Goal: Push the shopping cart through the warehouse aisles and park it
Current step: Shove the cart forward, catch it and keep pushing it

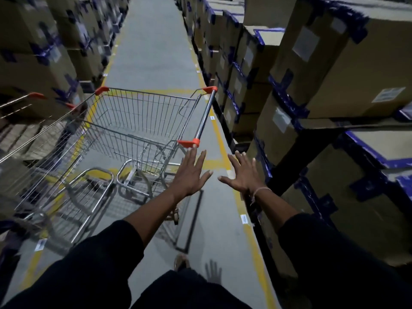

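A metal wire shopping cart [133, 121] with orange corner caps stands on the grey aisle floor, turned sideways to me. Its chrome handle bar [206, 115] runs along its right side. My left hand [189, 172] hovers just below the handle's near orange end, fingers spread, not touching it. My right hand [242, 172], with a thin string on the wrist, is open with fingers apart, to the right of the cart over the floor. Both arms wear dark sleeves.
A second wire cart [42, 166] sits nested at the left. Racks of cardboard boxes [334, 70] with blue tape line the right side, more boxes [40, 52] line the left. Yellow floor lines [219, 134] mark the aisle, which runs on ahead.
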Motion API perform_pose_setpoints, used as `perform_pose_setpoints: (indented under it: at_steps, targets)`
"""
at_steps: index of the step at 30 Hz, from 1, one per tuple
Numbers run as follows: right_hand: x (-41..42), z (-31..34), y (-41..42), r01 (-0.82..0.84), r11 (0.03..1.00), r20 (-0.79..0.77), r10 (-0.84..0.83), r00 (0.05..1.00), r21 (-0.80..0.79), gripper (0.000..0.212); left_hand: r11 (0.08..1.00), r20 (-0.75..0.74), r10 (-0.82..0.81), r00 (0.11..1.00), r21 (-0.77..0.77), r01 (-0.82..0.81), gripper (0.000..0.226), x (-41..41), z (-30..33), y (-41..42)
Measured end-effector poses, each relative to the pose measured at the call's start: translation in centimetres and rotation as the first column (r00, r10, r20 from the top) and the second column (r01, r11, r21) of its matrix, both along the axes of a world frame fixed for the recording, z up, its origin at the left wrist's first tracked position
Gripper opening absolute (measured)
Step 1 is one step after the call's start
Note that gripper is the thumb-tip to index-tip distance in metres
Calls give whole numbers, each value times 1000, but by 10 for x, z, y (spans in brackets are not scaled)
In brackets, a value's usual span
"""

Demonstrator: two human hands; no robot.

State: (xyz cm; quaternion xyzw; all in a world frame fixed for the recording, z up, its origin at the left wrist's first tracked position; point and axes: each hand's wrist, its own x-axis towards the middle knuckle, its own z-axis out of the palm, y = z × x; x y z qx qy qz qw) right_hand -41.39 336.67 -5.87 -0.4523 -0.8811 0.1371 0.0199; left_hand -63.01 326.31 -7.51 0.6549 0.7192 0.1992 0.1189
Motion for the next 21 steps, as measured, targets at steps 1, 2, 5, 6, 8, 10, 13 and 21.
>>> perform_pose_setpoints:
  at_steps: [1, 2, 5, 6, 8, 10, 13, 21]
  targets:
    - [-10, 1, 18, -11, 1000, 10, 11, 1000, -1, 107, 1000, -7, 10, 1000, 1, -10, 90, -9, -1, 22]
    - [-20, 3, 34, -20, 1000, 21, 20, 1000, -4, 109, 1000, -11, 13, 1000, -8, -13, 91, -18, -2, 43]
    - [-46, 12, 81, -45, 999, 30, 45, 999, 6, 111, 999, -7, 10, 1000, -48, -10, 96, -38, 1, 94]
    - [-55, 14, 97, -52, 999, 29, 52, 998, 9, 111, 998, -8, 13, 1000, -54, -13, 96, -44, 1, 109]
    - [-71, 18, 128, -62, 998, 28, 62, 998, 4, 111, 996, 41, 31, 999, -80, -27, 92, -55, 7, 136]
    - [-87, 20, 155, -77, 997, 32, 77, 996, -1, 110, 993, 120, 73, 990, -106, -60, 88, -62, 8, 159]
    - [-108, 23, 195, -127, 992, 50, 126, 991, 4, 106, 979, 214, 137, 967, -178, -99, 88, -69, 8, 189]
    - [-173, 34, 301, -405, 913, 170, 392, 904, 46, 103, 886, 391, 452, 802, -303, -352, 86, -54, 20, 259]
